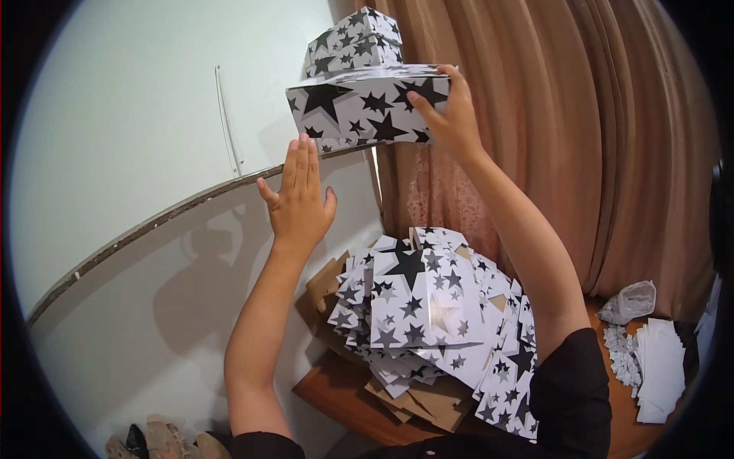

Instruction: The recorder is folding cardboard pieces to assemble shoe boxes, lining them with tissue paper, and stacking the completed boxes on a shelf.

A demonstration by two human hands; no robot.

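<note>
A white cardboard box (352,103) printed with black and grey stars is up high, in front of other boxes in the same pattern. My right hand (453,122) grips its right end, thumb on the front face and fingers over the top edge. Just under the box's lower left corner is my left hand (300,191), open, fingers pointing up and thumb apart. Its fingertips reach the box's bottom edge; whether they press on it I cannot tell. Behind stand stacked star-patterned boxes (355,46), partly hidden by the front one.
Below, a heap of flat star-printed cardboard pieces (413,298) lies on a brown wooden table (336,390). Brown curtains (550,115) hang on the right. White paper strips (660,367) and a clear plastic bag (633,301) lie at right. Shoes (164,440) show at lower left.
</note>
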